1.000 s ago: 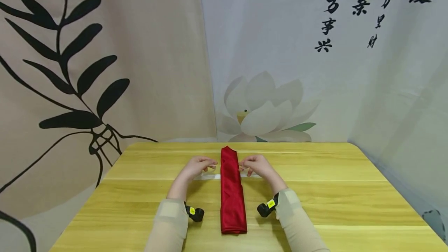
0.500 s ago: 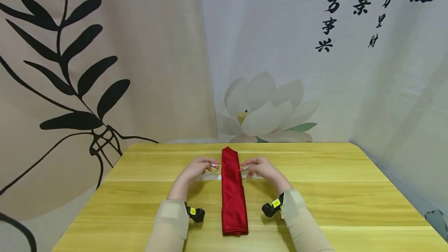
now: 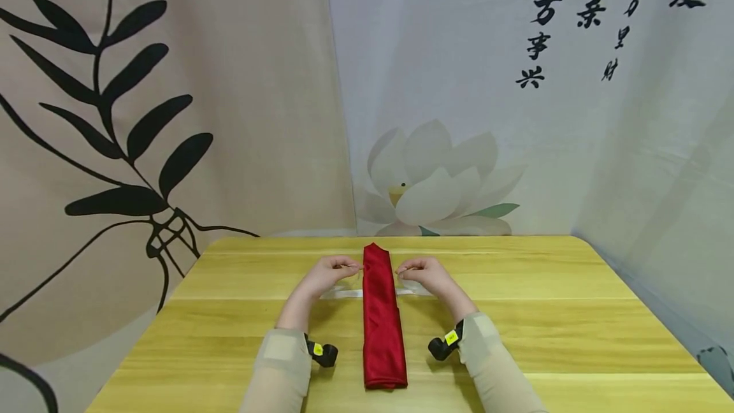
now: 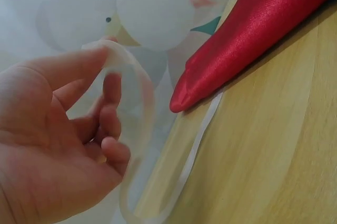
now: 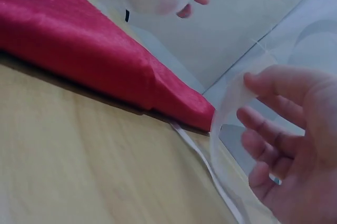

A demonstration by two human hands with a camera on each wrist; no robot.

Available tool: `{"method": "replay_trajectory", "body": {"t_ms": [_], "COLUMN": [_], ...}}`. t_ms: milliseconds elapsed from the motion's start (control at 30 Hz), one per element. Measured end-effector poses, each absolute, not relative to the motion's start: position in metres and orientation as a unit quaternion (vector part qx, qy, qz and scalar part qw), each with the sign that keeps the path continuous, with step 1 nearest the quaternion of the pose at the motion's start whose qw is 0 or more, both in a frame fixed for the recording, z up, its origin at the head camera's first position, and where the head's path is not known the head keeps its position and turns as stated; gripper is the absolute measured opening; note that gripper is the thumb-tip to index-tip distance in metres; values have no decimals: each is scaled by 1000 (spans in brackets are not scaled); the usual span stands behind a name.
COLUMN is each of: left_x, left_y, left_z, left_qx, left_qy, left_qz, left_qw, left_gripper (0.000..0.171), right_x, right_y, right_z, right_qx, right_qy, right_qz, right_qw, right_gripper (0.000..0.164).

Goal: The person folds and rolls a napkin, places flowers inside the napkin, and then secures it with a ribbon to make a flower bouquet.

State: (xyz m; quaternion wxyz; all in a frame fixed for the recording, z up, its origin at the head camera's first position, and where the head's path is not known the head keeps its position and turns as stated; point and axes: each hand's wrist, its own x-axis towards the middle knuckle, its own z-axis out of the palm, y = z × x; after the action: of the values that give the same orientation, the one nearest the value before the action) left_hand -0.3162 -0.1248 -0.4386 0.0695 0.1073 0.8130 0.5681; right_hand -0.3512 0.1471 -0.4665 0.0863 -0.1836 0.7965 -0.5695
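A folded strip of shiny red satin cloth [image 3: 383, 324] lies lengthwise on the table. Under its far part a sheer white ribbon [image 3: 344, 294] runs crosswise and comes out on both sides. My left hand [image 3: 327, 275] pinches one end of it between thumb and index finger, left of the cloth. In the left wrist view that ribbon [image 4: 147, 98] bows up from the table in a loop. On the cloth's other side my right hand [image 3: 430, 275] pinches the opposite end, and the right wrist view shows the ribbon [image 5: 217, 134] hanging from those fingertips.
The wooden table [image 3: 516, 336] extends to both sides and toward the front. Behind it hangs a pale backdrop [image 3: 275, 113] with printed leaves, a lotus and characters. A small black camera [image 3: 323, 354] is strapped at each wrist.
My right hand has shifted slightly right, away from the cloth. The fingers of both hands have drawn closer together on the ribbon ends. The red cloth stays in place.
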Motion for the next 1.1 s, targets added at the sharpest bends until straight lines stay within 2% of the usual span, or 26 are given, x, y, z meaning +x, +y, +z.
{"method": "replay_trajectory", "body": {"t_ms": [433, 567, 767, 900, 1100], "left_x": [-319, -319, -320, -319, -318], "left_y": [-117, -115, -113, -112, -109], "left_z": [-431, -429, -432, -435, -434], "left_qx": [177, 178, 166, 156, 139], "left_qy": [799, 793, 792, 800, 818], "left_qz": [566, 575, 582, 577, 558], "left_qw": [99, 93, 79, 58, -8], "left_gripper": [24, 23, 30, 30, 25], "right_x": [-345, -334, -323, -323, -323], "right_y": [141, 140, 138, 137, 136], "right_z": [-458, -441, -427, -427, -426], "right_qx": [-227, -219, -213, -221, -240], "right_qy": [760, 748, 760, 756, 755], "right_qz": [-600, -616, -606, -608, -602], "right_qw": [108, 114, 103, 106, 104], "right_gripper": [20, 20, 20, 22, 24]}}
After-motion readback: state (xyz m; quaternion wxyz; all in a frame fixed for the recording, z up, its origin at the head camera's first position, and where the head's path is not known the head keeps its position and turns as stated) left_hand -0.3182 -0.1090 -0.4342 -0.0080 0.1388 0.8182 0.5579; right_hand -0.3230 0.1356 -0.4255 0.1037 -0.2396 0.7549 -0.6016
